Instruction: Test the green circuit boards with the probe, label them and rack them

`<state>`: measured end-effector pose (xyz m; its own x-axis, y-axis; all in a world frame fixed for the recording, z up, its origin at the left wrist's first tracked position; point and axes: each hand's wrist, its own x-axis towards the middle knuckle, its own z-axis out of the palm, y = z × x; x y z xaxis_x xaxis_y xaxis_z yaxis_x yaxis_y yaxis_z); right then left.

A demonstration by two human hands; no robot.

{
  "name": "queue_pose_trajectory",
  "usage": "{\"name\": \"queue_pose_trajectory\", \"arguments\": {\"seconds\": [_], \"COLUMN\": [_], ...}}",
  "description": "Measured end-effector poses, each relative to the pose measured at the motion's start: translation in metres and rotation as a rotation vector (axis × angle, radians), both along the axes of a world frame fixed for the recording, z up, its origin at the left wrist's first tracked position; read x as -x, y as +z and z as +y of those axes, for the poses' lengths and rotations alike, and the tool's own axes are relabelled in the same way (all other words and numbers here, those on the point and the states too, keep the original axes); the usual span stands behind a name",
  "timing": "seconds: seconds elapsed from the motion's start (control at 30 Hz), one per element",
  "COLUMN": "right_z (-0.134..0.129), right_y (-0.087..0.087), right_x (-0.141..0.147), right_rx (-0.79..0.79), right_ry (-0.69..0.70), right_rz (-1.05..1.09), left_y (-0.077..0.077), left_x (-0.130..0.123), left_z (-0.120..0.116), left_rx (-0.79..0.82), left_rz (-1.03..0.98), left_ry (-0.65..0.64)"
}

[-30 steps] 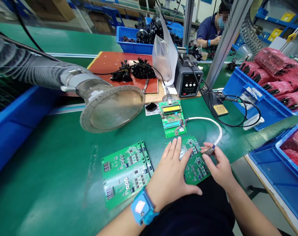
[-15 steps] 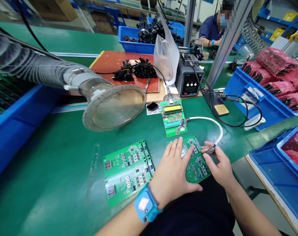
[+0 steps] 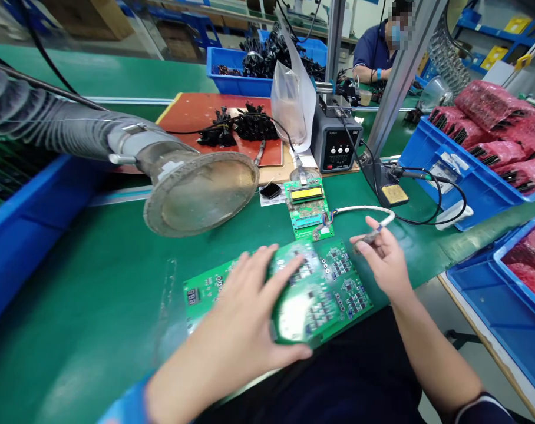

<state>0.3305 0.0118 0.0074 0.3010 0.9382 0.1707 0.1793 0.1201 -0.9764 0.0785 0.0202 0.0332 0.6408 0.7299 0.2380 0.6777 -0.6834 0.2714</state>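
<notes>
One populated green circuit board (image 3: 305, 288) is overlapping a second board (image 3: 353, 288) beneath it on the green bench (image 3: 117, 300), with a third board (image 3: 199, 294) lying partly under the hand at the left. The left hand (image 3: 241, 318) is gripping the topmost circuit board, its thumb bearing on the near edge and its four fingers spanning away from the thumb, the index crossing the face; blur is obscuring the exact contact. The right hand (image 3: 385, 265) is pinching one connector (image 3: 367, 238) between thumb and fingers, clear of the boards. One white cable (image 3: 360, 208) is joining this to one display module board (image 3: 314, 207). Beyond, one soldering station (image 3: 338, 141), one fume hood (image 3: 201, 194) and two black cable bundles (image 3: 256, 122) are standing or lying; one co-worker (image 3: 376, 50) is sitting behind.
</notes>
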Motion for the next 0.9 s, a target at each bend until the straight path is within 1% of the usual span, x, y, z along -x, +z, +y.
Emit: {"name": "queue_pose_trajectory", "arguments": {"seconds": [0.07, 0.1, 0.17, 0.2, 0.27, 0.33, 0.4, 0.47, 0.5, 0.53, 0.57, 0.6, 0.67, 0.7, 0.77, 0.9], "right_z": [0.011, 0.015, 0.02, 0.021, 0.021, 0.02, 0.019, 0.018, 0.017, 0.017, 0.016, 0.016, 0.015, 0.014, 0.014, 0.015], "right_y": [-0.009, -0.013, -0.021, -0.023, -0.024, -0.022, -0.018, -0.015, -0.014, -0.013, -0.013, -0.013, -0.015, -0.016, -0.018, -0.023], "right_x": [0.002, 0.003, 0.003, 0.004, 0.004, 0.004, 0.006, 0.007, 0.008, 0.008, 0.009, 0.009, 0.01, 0.011, 0.012, 0.014], "right_rx": [0.032, 0.043, 0.058, 0.062, 0.067, 0.059, 0.043, 0.027, 0.022, 0.015, 0.006, -0.006, -0.031, -0.041, -0.052, -0.062], "right_ry": [0.037, 0.048, 0.063, 0.066, 0.069, 0.074, 0.086, 0.1, 0.105, 0.106, 0.106, 0.103, 0.098, 0.097, 0.101, 0.085], "right_rz": [-0.005, -0.013, -0.038, -0.053, -0.082, -0.115, -0.153, -0.195, -0.217, -0.239, -0.263, -0.287, -0.336, -0.361, -0.395, -0.359], "left_y": [-0.007, -0.012, -0.023, -0.028, -0.037, -0.04, -0.036, -0.028, -0.023, -0.019, -0.016, -0.015, -0.018, -0.021, -0.027, -0.034], "left_x": [0.033, 0.048, 0.071, 0.08, 0.09, 0.09, 0.076, 0.05, 0.033, 0.015, -0.002, -0.018, -0.042, -0.049, -0.055, -0.052], "left_z": [0.006, 0.009, 0.013, 0.014, 0.015, 0.014, 0.012, 0.008, 0.005, 0.002, -0.001, -0.003, -0.006, -0.007, -0.007, -0.006], "left_rx": [-0.013, -0.016, -0.008, 0.001, 0.024, 0.006, -0.06, -0.109, -0.093, -0.054, -0.007, 0.044, 0.089, 0.1, 0.1, 0.085], "left_rz": [0.023, 0.024, 0.029, 0.032, 0.059, 0.083, 0.053, -0.035, -0.065, -0.081, -0.081, -0.056, -0.02, -0.01, -0.016, -0.069], "left_ry": [0.024, 0.055, 0.123, 0.14, 0.131, 0.116, 0.126, 0.1, 0.061, -0.04, -0.173, -0.263, -0.36, -0.373, -0.371, -0.375]}}
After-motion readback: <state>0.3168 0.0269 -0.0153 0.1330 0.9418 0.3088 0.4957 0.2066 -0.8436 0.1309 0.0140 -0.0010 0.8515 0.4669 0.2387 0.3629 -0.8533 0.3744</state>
